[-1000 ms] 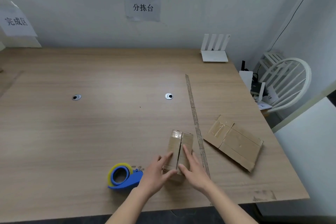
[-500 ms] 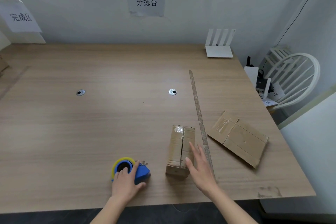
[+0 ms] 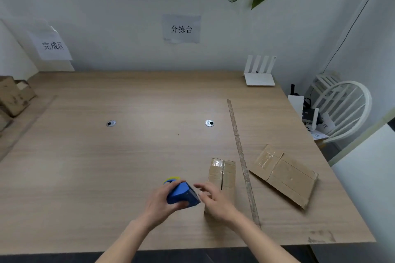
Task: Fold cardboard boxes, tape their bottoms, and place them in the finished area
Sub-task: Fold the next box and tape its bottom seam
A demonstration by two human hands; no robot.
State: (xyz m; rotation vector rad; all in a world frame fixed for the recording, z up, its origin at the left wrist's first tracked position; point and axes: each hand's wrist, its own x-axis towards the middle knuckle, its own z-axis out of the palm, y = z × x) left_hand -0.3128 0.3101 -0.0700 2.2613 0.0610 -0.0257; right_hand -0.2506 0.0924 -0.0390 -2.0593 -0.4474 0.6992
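A small folded cardboard box (image 3: 223, 174) stands on the wooden table (image 3: 128, 156), its flaps meeting in a centre seam on top. My left hand (image 3: 163, 204) grips a blue tape dispenser (image 3: 181, 195) with a yellow roll, lifted just left of the box. My right hand (image 3: 215, 197) hovers at the dispenser's front end, fingers loosely bent, in front of the box's near side. A flattened cardboard box (image 3: 284, 174) with old tape lies to the right.
A long strip (image 3: 241, 156) lies on the table between the box and the flat cardboard. Finished boxes (image 3: 12, 97) sit at the far left under a paper sign. A white router (image 3: 259, 74) stands at the back right; a white chair (image 3: 342, 111) is beside the table.
My left hand went from the box to the tape dispenser, gripped it and lifted it toward the box. My right hand left the box's top and moved to the dispenser's front.
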